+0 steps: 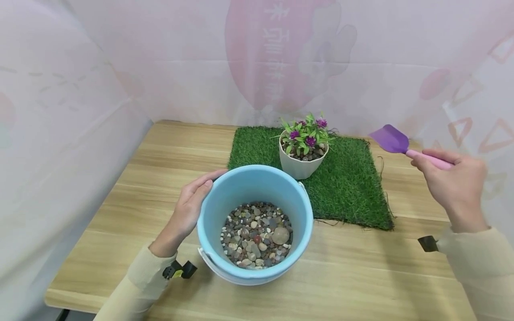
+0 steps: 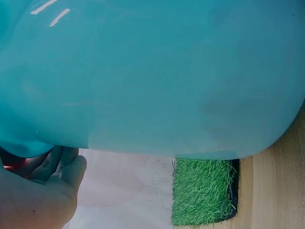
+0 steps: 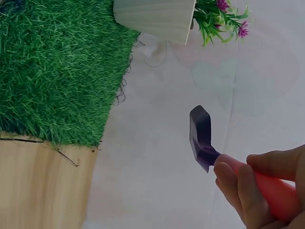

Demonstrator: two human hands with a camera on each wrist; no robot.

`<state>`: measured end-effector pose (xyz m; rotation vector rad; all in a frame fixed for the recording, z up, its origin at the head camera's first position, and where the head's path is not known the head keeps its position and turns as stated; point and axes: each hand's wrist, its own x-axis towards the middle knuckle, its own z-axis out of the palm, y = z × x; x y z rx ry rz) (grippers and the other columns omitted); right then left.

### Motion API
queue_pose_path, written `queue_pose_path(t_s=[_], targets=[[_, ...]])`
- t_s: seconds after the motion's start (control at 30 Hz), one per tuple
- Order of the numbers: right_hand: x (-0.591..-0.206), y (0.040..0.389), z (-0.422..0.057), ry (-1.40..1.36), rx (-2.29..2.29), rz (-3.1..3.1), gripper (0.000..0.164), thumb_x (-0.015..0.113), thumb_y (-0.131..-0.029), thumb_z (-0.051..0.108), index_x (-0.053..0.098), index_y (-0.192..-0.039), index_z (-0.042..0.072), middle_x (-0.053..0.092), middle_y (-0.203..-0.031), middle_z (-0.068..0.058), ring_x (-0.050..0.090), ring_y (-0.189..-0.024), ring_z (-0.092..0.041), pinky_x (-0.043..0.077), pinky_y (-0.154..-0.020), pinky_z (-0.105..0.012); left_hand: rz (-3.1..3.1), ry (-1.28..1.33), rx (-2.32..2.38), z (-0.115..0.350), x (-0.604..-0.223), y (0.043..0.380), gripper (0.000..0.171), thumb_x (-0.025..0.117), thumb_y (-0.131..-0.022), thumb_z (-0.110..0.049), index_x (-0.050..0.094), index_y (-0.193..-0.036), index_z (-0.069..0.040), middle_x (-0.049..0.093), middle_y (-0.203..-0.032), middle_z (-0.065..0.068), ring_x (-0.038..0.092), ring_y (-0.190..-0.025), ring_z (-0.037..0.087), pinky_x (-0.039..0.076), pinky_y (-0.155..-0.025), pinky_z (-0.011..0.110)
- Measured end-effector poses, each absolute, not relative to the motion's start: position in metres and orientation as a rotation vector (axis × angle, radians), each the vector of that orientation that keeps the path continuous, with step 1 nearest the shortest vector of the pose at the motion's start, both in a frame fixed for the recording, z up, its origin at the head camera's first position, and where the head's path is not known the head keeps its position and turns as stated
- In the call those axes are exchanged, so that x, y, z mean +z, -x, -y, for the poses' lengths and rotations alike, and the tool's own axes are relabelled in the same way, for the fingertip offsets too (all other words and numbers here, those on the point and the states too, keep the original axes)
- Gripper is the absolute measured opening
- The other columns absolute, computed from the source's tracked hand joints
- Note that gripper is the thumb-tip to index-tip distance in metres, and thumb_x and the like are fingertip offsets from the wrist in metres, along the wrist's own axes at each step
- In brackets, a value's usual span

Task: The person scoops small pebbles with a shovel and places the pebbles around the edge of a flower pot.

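A light blue bucket (image 1: 209, 236) with a layer of mixed pebbles (image 1: 257, 236) at its bottom is at the front of the table. My left hand (image 1: 188, 209) rests against its outer left side, fingers stretched along just under the rim and thumb touching it. In the left wrist view the bucket's wall (image 2: 157, 81) fills most of the picture. Raised at the right, my right hand (image 1: 458, 178) grips the pink handle of a small trowel (image 1: 391, 139), its purple blade pointing left. In the right wrist view, thumb and fingers wrap the handle (image 3: 271, 191).
A white pot (image 1: 299, 167) of purple flowers (image 1: 307, 133), with pebbles around the stems, stands on a green artificial grass mat (image 1: 349, 191) behind the bucket. All are on a wooden table (image 1: 132, 196). Printed cloth (image 1: 180, 80) hangs along the back and sides.
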<state>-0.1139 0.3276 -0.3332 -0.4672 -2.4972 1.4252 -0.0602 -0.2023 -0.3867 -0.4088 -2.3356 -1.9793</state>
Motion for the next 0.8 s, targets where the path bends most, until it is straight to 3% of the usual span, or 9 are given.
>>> queue_pose_path(t_s=[0.2, 0.4, 0.57, 0.8], targets=[[-0.349, 0.114, -0.332, 0.554, 1.491, 2.476, 0.053, 0.088, -0.086, 0.041, 0.076, -0.129, 0.012, 0.076, -0.077, 0.025, 0.072, -0.076, 0.015, 0.053, -0.063, -0.002, 2.325, 0.438, -1.958, 0.203, -0.388, 0.06, 0.045, 0.036, -0.116, -0.018, 0.055, -0.148, 0.006, 0.06, -0.149, 0.026, 0.077, -0.111, 0.019, 0.071, -0.085, 0.041], [-0.367, 0.108, -0.342, 0.643, 1.52, 2.438, 0.026, 0.089, -0.086, 0.039, 0.079, -0.108, 0.028, 0.075, -0.073, 0.026, 0.072, -0.072, 0.013, 0.055, -0.063, -0.001, 2.342, 0.425, -1.973, 0.202, -0.387, 0.061, 0.044, 0.036, -0.116, -0.021, 0.057, -0.149, 0.0, 0.06, -0.15, 0.023, 0.077, -0.111, 0.024, 0.07, -0.085, 0.045], [-0.38, 0.105, -0.352, 0.69, 1.503, 2.433, 0.019, 0.087, -0.088, 0.036, 0.079, -0.104, 0.03, 0.072, -0.069, 0.028, 0.07, -0.068, 0.014, 0.054, -0.056, -0.004, 2.343, 0.394, -1.991, 0.201, -0.385, 0.059, 0.045, 0.037, -0.116, -0.023, 0.057, -0.15, -0.001, 0.06, -0.152, 0.018, 0.076, -0.112, 0.026, 0.07, -0.086, 0.046], [-0.397, 0.101, -0.367, 0.731, 1.257, 2.635, 0.056, 0.078, -0.095, 0.037, 0.069, -0.135, -0.002, 0.059, -0.061, 0.041, 0.058, -0.064, 0.02, 0.052, -0.053, -0.007, 2.337, 0.401, -2.006, 0.201, -0.385, 0.059, 0.045, 0.036, -0.116, -0.023, 0.056, -0.15, -0.001, 0.06, -0.152, 0.019, 0.075, -0.114, 0.027, 0.07, -0.087, 0.046]])
